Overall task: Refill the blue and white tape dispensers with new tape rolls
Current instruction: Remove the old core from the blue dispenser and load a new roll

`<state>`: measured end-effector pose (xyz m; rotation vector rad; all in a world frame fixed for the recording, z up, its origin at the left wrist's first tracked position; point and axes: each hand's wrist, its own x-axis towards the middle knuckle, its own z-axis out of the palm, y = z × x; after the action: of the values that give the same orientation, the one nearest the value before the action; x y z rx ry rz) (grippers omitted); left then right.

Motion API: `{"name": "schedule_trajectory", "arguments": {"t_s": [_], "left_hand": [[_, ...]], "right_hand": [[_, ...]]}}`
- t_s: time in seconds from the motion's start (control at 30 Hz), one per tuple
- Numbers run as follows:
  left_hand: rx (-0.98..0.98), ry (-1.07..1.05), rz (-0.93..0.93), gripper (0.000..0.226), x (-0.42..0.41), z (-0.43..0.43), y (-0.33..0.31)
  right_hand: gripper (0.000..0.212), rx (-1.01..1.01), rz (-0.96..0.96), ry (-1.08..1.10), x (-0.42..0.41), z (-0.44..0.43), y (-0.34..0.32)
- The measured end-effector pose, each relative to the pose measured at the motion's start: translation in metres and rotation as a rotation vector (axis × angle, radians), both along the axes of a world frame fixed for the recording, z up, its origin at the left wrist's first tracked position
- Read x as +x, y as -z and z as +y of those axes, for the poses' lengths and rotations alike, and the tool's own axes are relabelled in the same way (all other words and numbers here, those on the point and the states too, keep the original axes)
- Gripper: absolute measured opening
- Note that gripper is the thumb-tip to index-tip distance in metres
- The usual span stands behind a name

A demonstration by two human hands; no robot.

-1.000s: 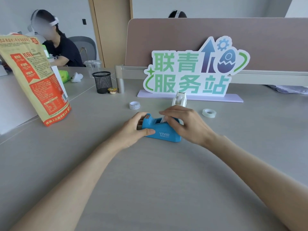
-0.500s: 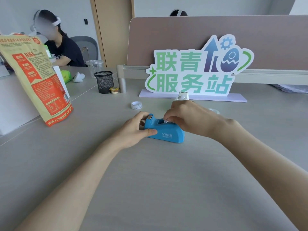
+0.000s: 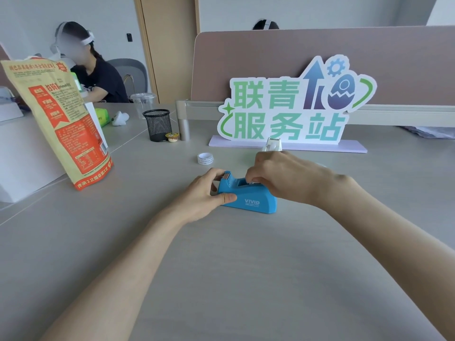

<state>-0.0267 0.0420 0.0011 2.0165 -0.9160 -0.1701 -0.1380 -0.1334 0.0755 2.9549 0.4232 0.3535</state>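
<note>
The blue tape dispenser [image 3: 248,198] lies on the grey desk in the middle. My left hand [image 3: 205,193] grips its cutter end, thumb on the near side. My right hand [image 3: 283,177] hovers over the dispenser's open slot with fingertips pinched down into it; what they pinch is hidden. The white tape dispenser [image 3: 273,144] stands just behind my right hand, mostly covered. A tape roll [image 3: 205,159] lies flat on the desk to the back left. A second roll is hidden behind my right hand.
A standing orange and yellow snack bag [image 3: 59,124] is at the left. A black mesh pen cup [image 3: 157,125] and a small yellow lid sit behind. A large sign [image 3: 290,112] stands against the divider. Another person sits at the far left.
My right hand has lifted from the dispenser's side to above its slot, fingertips now pinching down into it. It now hides the roll on the right. My left hand holds steady.
</note>
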Motion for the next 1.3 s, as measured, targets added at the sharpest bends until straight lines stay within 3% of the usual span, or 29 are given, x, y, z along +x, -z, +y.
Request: {"name": "schedule_trajectory", "arguments": {"t_s": [0.23,0.33,0.5,0.63,0.8,1.07,1.17,1.3], "left_hand": [[-0.015,-0.023,-0.024,0.045,-0.001,-0.003,0.004],[-0.022,-0.070,-0.021,0.044,0.001,-0.007,0.010],[0.133,-0.203,-0.195,0.053,0.003,-0.017,0.009],[0.214,-0.259,-0.210,0.035,0.002,-0.023,0.005],[0.026,-0.276,-0.250,0.042,-0.002,-0.016,0.012],[-0.135,-0.406,-0.390,0.015,-0.015,-0.014,0.000],[-0.167,-0.274,-0.359,0.009,-0.026,-0.015,-0.011],[0.046,-0.060,-0.388,0.023,-0.044,-0.024,-0.008]], "right_hand": [[0.028,0.111,-0.086,-0.048,0.000,-0.012,0.012],[0.033,0.193,-0.238,-0.086,0.005,-0.020,0.014],[0.020,0.576,-0.452,-0.114,0.000,-0.011,0.024],[0.016,0.730,-0.417,-0.074,-0.015,-0.003,0.058],[0.009,0.974,-0.253,0.108,-0.022,0.001,0.076],[0.008,1.061,-0.265,0.234,-0.014,-0.006,0.075],[0.008,1.089,-0.258,0.239,-0.013,-0.010,0.075],[0.006,1.170,-0.224,0.225,-0.012,-0.012,0.075]]}}
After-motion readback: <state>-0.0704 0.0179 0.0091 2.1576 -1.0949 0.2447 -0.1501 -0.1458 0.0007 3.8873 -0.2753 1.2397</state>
